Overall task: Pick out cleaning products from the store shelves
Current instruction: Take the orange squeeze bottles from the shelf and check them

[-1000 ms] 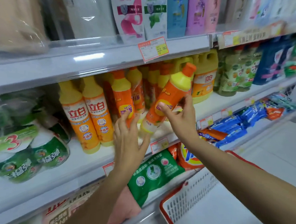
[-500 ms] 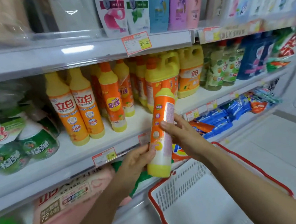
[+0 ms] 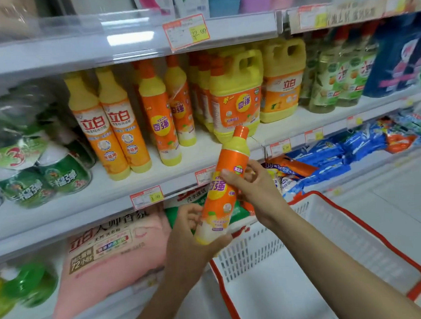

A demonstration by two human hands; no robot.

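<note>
Two bottles (image 3: 93, 132) on the shelf (image 3: 60, 215) read 立白; the pink bag (image 3: 112, 259) below reads 72小时. The left hand (image 3: 191, 244) grips the base of a tilted orange bottle (image 3: 222, 185) labelled KEON 奇强; the right hand (image 3: 257, 193) wraps thumb and fingers round its middle, beside a basket (image 3: 352, 234).

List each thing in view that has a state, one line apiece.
orange bottle, capped, tilted, held in both hands, clear of the shelf
left hand, grips the bottle's base
right hand, holds the bottle's upper body
basket, below the hands, bottle not in it
stocked bottles, upright, capped
yellow jugs, upright
pink bag, lying flat
</note>
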